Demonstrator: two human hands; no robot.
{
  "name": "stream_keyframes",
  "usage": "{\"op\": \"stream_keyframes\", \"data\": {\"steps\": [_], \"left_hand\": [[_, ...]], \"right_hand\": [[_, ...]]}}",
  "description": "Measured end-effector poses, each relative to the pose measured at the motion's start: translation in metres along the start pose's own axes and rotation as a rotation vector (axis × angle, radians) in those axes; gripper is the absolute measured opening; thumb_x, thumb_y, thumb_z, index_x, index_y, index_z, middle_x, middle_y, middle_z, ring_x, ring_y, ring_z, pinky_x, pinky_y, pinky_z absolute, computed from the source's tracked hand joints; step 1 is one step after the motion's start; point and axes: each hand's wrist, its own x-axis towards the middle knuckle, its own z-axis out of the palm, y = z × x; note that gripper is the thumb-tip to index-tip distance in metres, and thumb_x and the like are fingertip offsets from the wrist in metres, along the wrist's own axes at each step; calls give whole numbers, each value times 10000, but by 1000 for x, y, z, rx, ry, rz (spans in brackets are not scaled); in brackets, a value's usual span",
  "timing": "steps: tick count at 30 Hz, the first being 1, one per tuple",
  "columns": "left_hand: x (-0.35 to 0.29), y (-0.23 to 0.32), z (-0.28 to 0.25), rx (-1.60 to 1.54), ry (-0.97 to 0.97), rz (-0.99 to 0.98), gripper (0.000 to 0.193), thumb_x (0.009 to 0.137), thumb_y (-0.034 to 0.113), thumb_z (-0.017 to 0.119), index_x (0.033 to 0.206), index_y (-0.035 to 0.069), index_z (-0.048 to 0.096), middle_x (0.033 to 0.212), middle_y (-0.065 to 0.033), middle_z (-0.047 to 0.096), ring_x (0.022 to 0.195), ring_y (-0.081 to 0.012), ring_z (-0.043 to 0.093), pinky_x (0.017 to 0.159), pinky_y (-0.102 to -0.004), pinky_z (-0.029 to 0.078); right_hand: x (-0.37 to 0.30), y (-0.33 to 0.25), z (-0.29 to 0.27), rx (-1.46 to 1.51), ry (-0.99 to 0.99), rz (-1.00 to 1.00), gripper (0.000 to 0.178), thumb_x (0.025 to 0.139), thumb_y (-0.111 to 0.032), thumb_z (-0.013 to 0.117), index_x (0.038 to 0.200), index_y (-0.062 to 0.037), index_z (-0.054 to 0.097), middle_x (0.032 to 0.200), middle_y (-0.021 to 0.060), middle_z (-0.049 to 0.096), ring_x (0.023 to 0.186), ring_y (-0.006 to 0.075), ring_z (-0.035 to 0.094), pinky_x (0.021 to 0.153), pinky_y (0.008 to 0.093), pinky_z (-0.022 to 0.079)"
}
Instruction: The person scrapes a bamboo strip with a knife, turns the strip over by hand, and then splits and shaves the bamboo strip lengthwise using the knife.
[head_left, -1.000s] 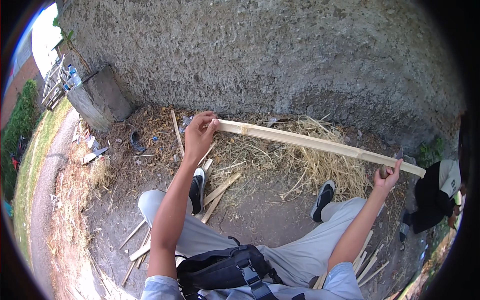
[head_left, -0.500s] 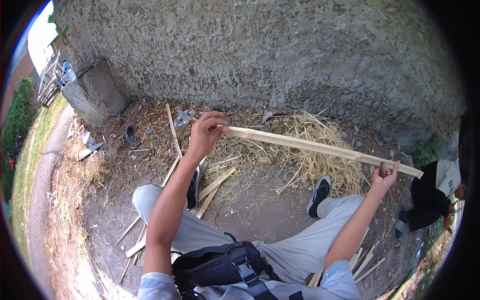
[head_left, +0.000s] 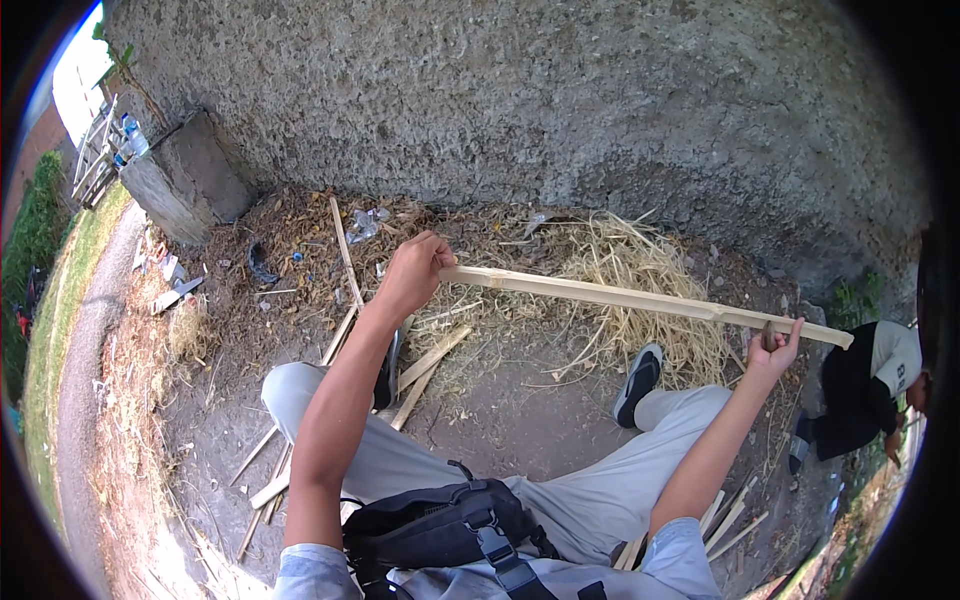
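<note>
The left hand and right hand are gripping the long wooden strip; the right hand's dark tool, possibly a blade, is risking slipping toward the fingers.

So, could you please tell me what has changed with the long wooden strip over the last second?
Very little has changed. The long wooden strip tilted slightly more, its right end dropping a bit as the right hand sank lower. The left hand kept its grip on the left end, and the right hand stayed at the strip's far end. The person remained seated, legs apart, facing the wall, with the straw pile unchanged.
</note>
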Motion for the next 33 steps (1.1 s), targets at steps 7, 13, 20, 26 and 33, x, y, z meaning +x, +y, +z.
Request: {"op": "stream_keyframes", "data": {"steps": [7,13,20,26,33], "left_hand": [[3,7,-10,-270,78,-387,95,872,-79,497,833,-70,583,763,-128,626,626,-206,663,507,-333,509],[5,0,-8,-588,192,-537,101,933,18,521,901,-43,594,782,-102,640,615,-147,666,478,-277,497],[-4,-15,1,-143,35,-230,301,892,91,606,1186,30,578,1006,-148,669,812,-263,689,707,-369,533],[-4,11,4,24,-5,-180,453,875,182,642,1296,87,505,1298,-171,524,1130,-388,547,910,-461,452],[-2,10,13,102,-6,-70,575,818,243,720,1319,88,485,1355,-150,473,1240,-353,474,1014,-455,414]], "right_hand": [[-1,-3,-1,-25,52,10,372,794,-304,786,979,-17,638,528,-96,366,440,12,347,520,174,349],[1,-11,-7,-27,-28,39,350,786,-316,792,924,-30,647,521,-79,376,487,51,400,541,201,354],[-6,-6,-3,-117,-37,26,343,795,-366,775,700,-117,559,500,-62,399,477,65,401,668,277,429],[-23,-4,7,-167,-58,-22,416,799,-392,768,645,-158,461,472,-68,354,464,58,390,759,290,432],[-15,0,3,-154,-36,15,353,795,-382,774,775,-129,529,479,-75,349,432,49,368,736,269,446]]}}
